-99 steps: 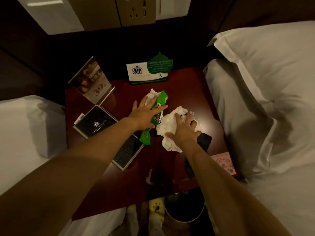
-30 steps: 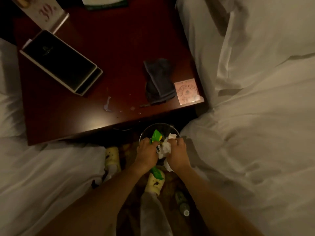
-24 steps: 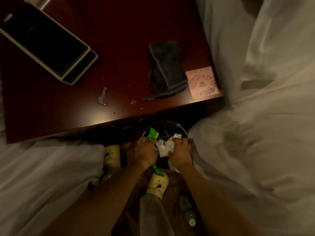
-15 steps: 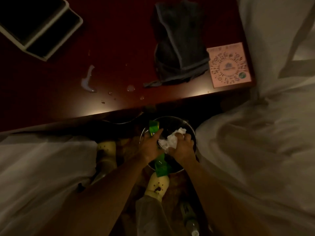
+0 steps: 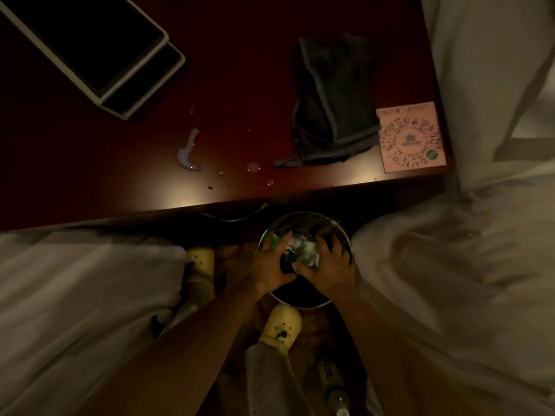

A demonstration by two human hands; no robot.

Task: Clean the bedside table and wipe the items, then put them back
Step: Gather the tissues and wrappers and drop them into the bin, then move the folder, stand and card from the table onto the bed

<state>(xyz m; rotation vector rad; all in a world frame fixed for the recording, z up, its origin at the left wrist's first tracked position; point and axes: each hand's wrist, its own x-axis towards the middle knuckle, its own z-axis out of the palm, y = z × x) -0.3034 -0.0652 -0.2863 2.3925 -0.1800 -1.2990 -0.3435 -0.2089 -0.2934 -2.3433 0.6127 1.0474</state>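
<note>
Both hands are down inside the round metal waste bin [image 5: 345,235] in front of the bedside table [image 5: 240,70]. My left hand [image 5: 270,267] grips a green wrapper [image 5: 274,242], mostly hidden by the fingers. My right hand [image 5: 329,265] presses on crumpled white tissue [image 5: 304,249] beside it. On the table lie a folded dark cloth [image 5: 333,97], a pink QR card [image 5: 410,136] at the right corner and a black box with white edging [image 5: 90,46] at the top left. A pale spill [image 5: 189,151] and droplets sit near the table's front edge.
White bedding [image 5: 480,265] flanks the table on the right, and more bedding [image 5: 75,295] lies on the left. My feet in yellow slippers [image 5: 282,328] stand on the floor by the bin. A bottle [image 5: 333,382] lies on the floor below.
Both hands carried the wrapper and tissue off the table, down to the bin, and have sunk deeper into it. The view has dropped closer to the table's front edge.
</note>
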